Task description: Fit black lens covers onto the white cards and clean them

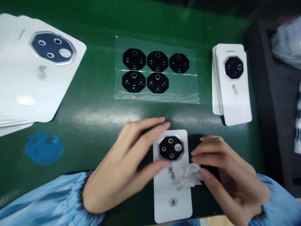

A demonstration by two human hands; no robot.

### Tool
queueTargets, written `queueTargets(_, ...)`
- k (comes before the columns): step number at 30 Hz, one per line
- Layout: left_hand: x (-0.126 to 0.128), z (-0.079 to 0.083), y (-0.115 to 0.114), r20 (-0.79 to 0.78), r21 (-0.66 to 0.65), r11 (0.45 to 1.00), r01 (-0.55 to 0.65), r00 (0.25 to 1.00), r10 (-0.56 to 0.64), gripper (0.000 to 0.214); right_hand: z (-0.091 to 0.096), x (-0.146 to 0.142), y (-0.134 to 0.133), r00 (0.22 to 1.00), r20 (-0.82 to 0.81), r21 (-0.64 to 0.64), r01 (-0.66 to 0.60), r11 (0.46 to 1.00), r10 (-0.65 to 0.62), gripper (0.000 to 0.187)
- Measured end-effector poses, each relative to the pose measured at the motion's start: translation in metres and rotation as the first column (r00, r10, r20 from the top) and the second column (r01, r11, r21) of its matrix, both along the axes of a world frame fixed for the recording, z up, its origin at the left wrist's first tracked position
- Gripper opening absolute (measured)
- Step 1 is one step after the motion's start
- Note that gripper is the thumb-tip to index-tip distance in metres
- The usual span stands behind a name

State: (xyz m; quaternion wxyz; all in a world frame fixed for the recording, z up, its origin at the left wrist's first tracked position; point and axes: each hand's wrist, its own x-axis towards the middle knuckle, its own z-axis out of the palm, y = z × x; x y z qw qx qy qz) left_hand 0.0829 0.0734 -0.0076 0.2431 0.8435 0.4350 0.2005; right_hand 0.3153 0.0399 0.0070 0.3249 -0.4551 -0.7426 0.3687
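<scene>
A white phone back panel [166, 191] with a black octagonal camera plate [167, 148] in a silver ring lies upright before me at the front of the table. My left hand [127, 160] reaches over its upper left edge, fingers stretched out above the camera plate and thumb apart, just below the ring; whether they touch the panel I cannot tell. To the right, my right hand [230, 172] is closed, thumb and fingertips on a crumpled white tissue [189, 175]. Part of that tissue rests over the panel's right edge.
A clear plastic sheet [183, 89] with several black octagonal plates lies at the middle back. White panels are stacked at the left [44, 97] and right [237, 106]. A round blue film [43, 150] lies left on the green table. Beyond the right stack is a dark tray [265, 81].
</scene>
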Motion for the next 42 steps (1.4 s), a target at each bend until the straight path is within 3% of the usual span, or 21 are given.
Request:
queueTargets(4, -0.014, -0.001, 0.024, 0.059, 0.121, 0.944, -0.307, 0.952, 0.302, 0.036, 0.0, 0.002, 0.001, 0.989, 0.0, 0.009, 0.146, 0.989, -0.146, 0.028)
queueTargets(10, -0.026, -0.008, 0.058, 0.023, 0.133, 0.894, -0.428, 0.903, 0.429, 0.021, -0.006, 0.003, -0.002, 0.979, -0.049, 0.002, 0.2, 0.98, -0.2, 0.025)
queueTargets(15, -0.02, -0.008, 0.069, -0.056, 0.163, 0.889, -0.428, 0.895, 0.442, 0.029, -0.006, 0.003, 0.001, 0.982, -0.034, 0.082, 0.188, 0.979, -0.186, 0.025)
queueTargets(20, -0.015, -0.01, 0.083, -0.132, 0.209, 0.861, -0.464, 0.859, 0.495, 0.046, -0.009, 0.006, 0.015, 0.966, -0.066, 0.103, 0.257, 0.961, -0.251, 0.021)
queueTargets(31, -0.022, -0.011, 0.112, -0.179, 0.12, 0.869, -0.481, 0.85, 0.495, 0.052, -0.006, 0.002, 0.037, 0.966, -0.046, 0.151, 0.26, 0.954, -0.256, 0.018)
queueTargets(36, -0.018, -0.002, 0.113, -0.241, 0.072, 0.871, -0.486, 0.839, 0.488, 0.053, -0.009, -0.006, 0.047, 0.977, -0.047, 0.168, 0.212, 0.963, -0.207, 0.019)
queueTargets(42, -0.01, 0.004, 0.105, -0.33, 0.139, 0.898, -0.418, 0.836, 0.439, 0.055, -0.015, -0.004, 0.05, 0.976, -0.037, 0.176, 0.217, 0.96, -0.213, 0.018)
